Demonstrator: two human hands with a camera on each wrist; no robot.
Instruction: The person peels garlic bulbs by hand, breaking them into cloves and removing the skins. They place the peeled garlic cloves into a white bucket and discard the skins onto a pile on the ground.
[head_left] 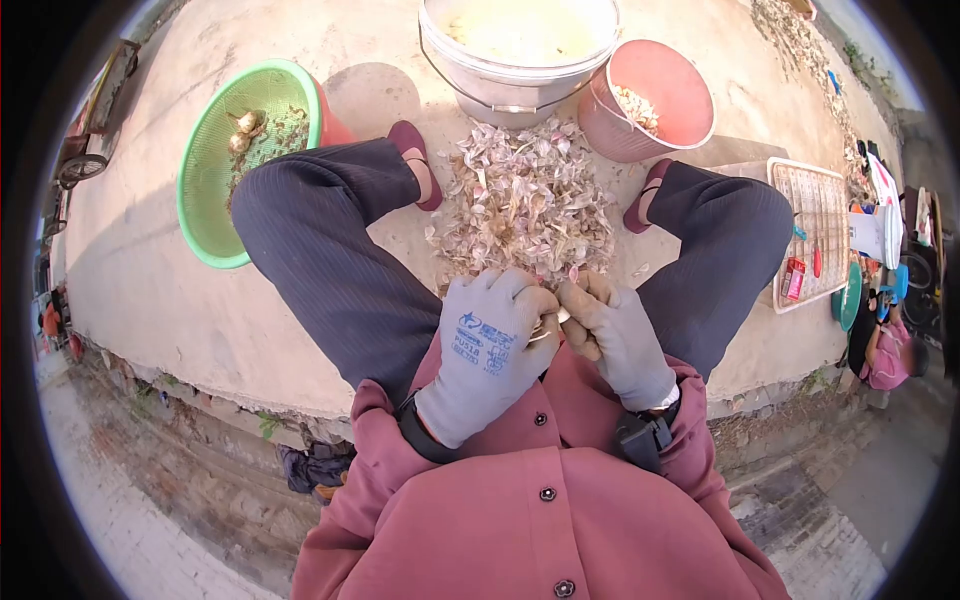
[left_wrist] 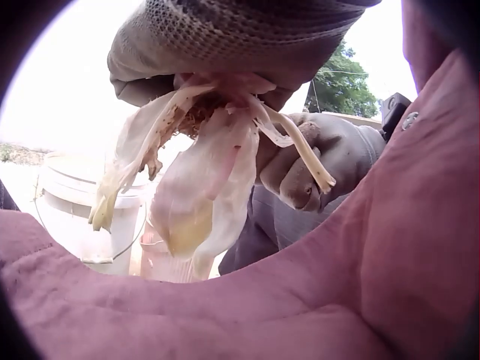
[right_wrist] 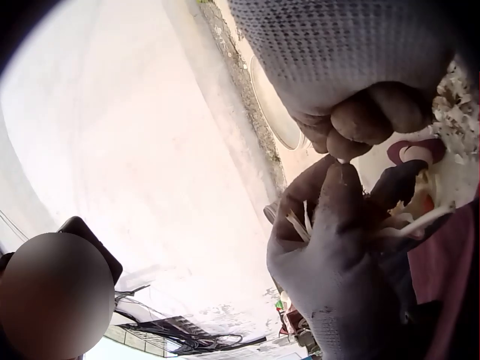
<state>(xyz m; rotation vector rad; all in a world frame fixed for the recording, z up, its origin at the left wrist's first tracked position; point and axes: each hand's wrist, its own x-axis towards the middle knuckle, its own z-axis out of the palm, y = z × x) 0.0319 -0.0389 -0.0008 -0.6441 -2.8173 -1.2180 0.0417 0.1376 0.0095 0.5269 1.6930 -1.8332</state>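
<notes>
Both hands wear grey gloves with soiled fingertips and meet over the lap. Curled around a torn garlic bulb with loose papery skins (left_wrist: pixel 206 191) is the left hand (head_left: pixel 490 350), seen from its back in the head view. Close against it, the right hand (head_left: pixel 622 340) pinches a small pale piece between thumb and fingers; in the right wrist view the fingertips of both hands meet at a whitish bit (right_wrist: pixel 343 160). Just beyond the hands lies a heap of garlic peels (head_left: pixel 530 200) between the feet.
A white bucket (head_left: pixel 515 85) stands behind the heap, with a pink bucket (head_left: pixel 665 100) holding cloves beside it. At the left is a green basket (head_left: pixel 215 165) with bulbs and scraps. A woven tray (head_left: pixel 825 235) carrying small items lies at the right.
</notes>
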